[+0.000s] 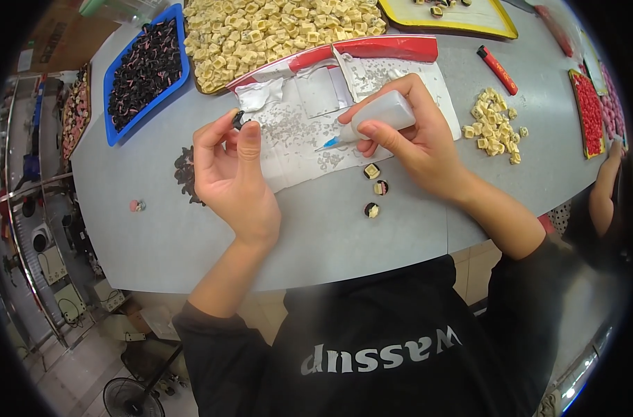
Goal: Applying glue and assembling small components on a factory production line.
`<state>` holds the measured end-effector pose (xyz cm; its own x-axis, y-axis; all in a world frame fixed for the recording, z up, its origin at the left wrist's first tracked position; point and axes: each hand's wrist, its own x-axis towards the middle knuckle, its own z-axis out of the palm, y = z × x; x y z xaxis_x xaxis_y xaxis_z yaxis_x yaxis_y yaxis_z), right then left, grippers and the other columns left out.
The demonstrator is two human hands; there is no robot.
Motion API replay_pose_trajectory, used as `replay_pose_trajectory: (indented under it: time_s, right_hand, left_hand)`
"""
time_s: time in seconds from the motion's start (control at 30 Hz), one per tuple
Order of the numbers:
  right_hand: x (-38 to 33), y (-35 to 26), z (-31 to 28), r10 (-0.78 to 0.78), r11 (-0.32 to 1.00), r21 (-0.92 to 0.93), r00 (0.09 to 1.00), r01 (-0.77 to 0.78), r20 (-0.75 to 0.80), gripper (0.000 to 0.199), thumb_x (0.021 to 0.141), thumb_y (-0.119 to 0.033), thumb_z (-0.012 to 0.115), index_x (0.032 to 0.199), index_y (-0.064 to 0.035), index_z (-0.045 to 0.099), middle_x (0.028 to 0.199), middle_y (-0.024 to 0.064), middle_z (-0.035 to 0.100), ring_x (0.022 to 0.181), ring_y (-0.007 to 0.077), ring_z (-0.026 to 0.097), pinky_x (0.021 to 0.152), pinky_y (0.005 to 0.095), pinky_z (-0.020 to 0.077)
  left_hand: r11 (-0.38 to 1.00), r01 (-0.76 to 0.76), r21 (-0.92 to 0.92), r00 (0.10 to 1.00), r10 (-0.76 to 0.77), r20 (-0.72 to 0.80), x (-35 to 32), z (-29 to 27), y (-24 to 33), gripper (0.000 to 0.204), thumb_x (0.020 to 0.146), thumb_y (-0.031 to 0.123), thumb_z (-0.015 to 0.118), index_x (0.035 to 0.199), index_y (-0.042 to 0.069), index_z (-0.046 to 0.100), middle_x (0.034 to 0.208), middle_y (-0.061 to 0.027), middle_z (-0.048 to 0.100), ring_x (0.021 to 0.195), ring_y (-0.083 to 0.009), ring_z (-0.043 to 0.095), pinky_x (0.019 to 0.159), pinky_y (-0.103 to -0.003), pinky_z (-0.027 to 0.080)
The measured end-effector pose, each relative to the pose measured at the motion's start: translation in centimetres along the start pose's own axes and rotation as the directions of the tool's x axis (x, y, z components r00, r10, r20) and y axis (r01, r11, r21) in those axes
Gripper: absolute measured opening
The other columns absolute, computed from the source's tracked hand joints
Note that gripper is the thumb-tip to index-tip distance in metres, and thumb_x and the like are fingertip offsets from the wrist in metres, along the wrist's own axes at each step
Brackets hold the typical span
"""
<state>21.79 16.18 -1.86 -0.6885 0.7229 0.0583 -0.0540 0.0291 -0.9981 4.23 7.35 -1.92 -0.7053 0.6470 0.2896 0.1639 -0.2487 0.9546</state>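
Observation:
Between the thumb and fingertips of my left hand (229, 167) is a small black piece (238, 119), mostly covered by the fingers. My right hand (417, 135) is wrapped round a translucent white glue bottle (386, 112), tilted so its blue-based needle tip (330, 142) points down and left. Beneath both hands lies a white sheet (302, 167) spotted with grey glue-like marks, with a crumpled white tissue (259, 94) on it. Just below the bottle, a few small black-and-cream pieces (380, 187) rest on the table. Dark loose pieces (186, 174) lie partly behind my left hand.
A blue tray (111, 132) of black and pink pieces stands at far left, beside a heap of cream square pieces (282, 35). On the right are a small cream pile (496, 125), a red lighter (498, 71), a yellow tray (507, 28) and a red-filled tray (587, 115). Another person's arm (603, 184) shows there.

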Motion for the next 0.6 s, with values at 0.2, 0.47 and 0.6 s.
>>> replay_pose_trajectory:
  time_s: [0.2, 0.47, 0.6]
  right_hand:
    - [0.01, 0.05, 0.01, -0.011, 0.999, -0.037, 1.000, 0.010, -0.007, 0.021, 0.088, -0.008, 0.052, 0.097, -0.0039, 0.034, 0.099, 0.0135, 0.061, 0.071, 0.0093, 0.058, 0.065, 0.0239, 0.0514]
    - [0.03, 0.23, 0.09, -0.013, 0.999, -0.053, 1.000, 0.013, -0.003, 0.020, 0.088, -0.007, 0.052, 0.096, -0.0042, 0.033, 0.099, 0.0138, 0.061, 0.071, 0.0095, 0.058, 0.066, 0.0237, 0.0510]
    - [0.00, 0.31, 0.02, -0.014, 0.996, -0.084, 1.000, 0.014, 0.000, 0.021, 0.088, -0.008, 0.052, 0.097, -0.0037, 0.034, 0.099, 0.0133, 0.061, 0.071, 0.0091, 0.058, 0.065, 0.0233, 0.0510]
  left_hand:
    - [0.999, 0.015, -0.042, 1.000, -0.015, 0.012, -0.10, 0.19, 0.06, 0.020, 0.080, -0.001, 0.063, 0.098, -0.001, 0.057, 0.092, -0.0012, 0.049, 0.079, -0.0072, 0.045, 0.072, -0.019, 0.039]
    - [1.000, 0.014, -0.018, 0.999, -0.014, 0.031, -0.15, 0.16, 0.11, 0.019, 0.080, 0.000, 0.063, 0.097, -0.001, 0.057, 0.093, -0.0016, 0.049, 0.078, -0.0072, 0.043, 0.071, -0.019, 0.039]
    - [1.000, 0.016, -0.014, 0.999, -0.016, 0.036, -0.16, 0.23, 0.05, 0.019, 0.080, 0.000, 0.064, 0.097, -0.002, 0.057, 0.093, -0.0017, 0.049, 0.079, -0.0073, 0.043, 0.071, -0.019, 0.039]
